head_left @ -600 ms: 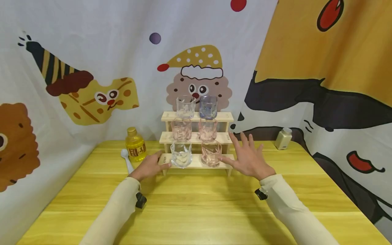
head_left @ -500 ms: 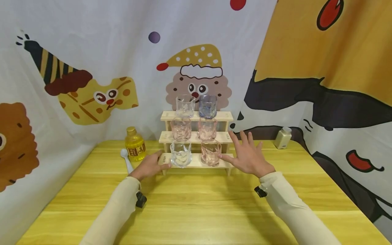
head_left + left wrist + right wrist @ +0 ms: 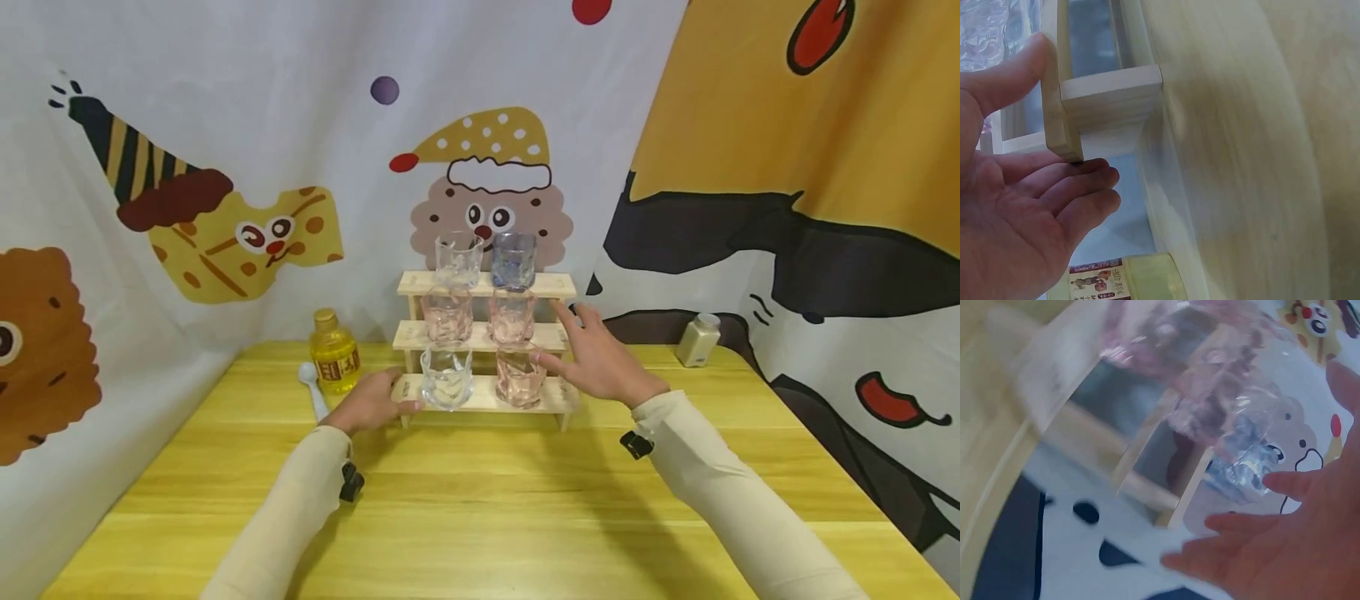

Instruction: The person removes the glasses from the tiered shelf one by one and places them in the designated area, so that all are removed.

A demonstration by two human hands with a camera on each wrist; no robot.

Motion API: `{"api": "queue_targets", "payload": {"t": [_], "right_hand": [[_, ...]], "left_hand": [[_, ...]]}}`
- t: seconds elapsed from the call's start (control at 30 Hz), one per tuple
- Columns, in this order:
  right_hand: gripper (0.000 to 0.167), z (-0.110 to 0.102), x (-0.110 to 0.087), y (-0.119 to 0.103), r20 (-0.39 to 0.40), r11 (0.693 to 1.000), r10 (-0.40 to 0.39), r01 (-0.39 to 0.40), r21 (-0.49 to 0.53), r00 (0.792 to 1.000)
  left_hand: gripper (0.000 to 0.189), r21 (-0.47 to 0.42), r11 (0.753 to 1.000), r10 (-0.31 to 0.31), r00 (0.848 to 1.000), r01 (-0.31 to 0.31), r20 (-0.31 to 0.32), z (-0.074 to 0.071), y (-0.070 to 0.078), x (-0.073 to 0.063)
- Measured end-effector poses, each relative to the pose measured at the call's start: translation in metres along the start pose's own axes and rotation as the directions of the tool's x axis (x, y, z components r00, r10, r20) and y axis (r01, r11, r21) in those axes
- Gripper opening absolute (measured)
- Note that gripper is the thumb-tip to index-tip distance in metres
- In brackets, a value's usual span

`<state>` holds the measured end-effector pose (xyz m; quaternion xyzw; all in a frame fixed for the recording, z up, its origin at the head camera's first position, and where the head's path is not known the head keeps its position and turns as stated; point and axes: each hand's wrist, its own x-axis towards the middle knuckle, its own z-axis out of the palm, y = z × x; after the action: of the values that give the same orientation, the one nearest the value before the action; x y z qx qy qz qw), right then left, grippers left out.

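Note:
A three-step wooden stand (image 3: 483,397) bears several faceted glasses. On its lowest step are a clear glass (image 3: 447,379) and a pink glass (image 3: 519,382); two pink glasses fill the middle step. The top step holds another clear glass (image 3: 458,263) beside a blue glass (image 3: 513,263). My left hand (image 3: 371,402) grips the left end of the lowest step, thumb (image 3: 1022,69) on the board's top and fingers at its end. My right hand (image 3: 603,358) hovers at the stand's right side, fingers spread, thumb close to the front pink glass. It holds nothing.
Left of the stand, an oil bottle (image 3: 335,362) with yellow contents stands behind my left hand, a white spoon (image 3: 312,390) lying beside it. A small white-capped jar (image 3: 698,340) is at the back right. A cartoon-printed curtain (image 3: 300,100) hangs behind the wooden table (image 3: 465,508).
My right hand has turned and its fingers have drawn closer together, shifting slightly left toward the stand's upper steps. The left hand keeps its grip; the stand and glasses stay put.

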<state>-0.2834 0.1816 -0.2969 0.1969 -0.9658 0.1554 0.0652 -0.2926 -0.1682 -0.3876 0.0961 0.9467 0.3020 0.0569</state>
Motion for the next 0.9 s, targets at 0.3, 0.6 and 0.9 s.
{"api": "queue_targets", "payload": {"t": [0.3, 0.6, 0.9], "right_hand": [[0.079, -0.020, 0.026, -0.007, 0.045, 0.987, -0.053, 0.045, 0.156, 0.998], [0.077, -0.028, 0.056, -0.006, 0.001, 0.988, -0.043, 0.042, 0.146, 0.999], [0.078, -0.025, 0.086, -0.003, -0.091, 0.980, -0.006, 0.023, 0.196, 0.996]], "left_hand": [[0.077, 0.016, 1.000, 0.000, 0.999, 0.001, -0.038, -0.003, 0.002, 0.002], [0.074, 0.024, 1.000, 0.011, 0.997, -0.009, -0.071, 0.000, 0.002, 0.002], [0.078, 0.010, 1.000, -0.015, 0.998, 0.016, -0.064, 0.004, 0.001, 0.003]]}}
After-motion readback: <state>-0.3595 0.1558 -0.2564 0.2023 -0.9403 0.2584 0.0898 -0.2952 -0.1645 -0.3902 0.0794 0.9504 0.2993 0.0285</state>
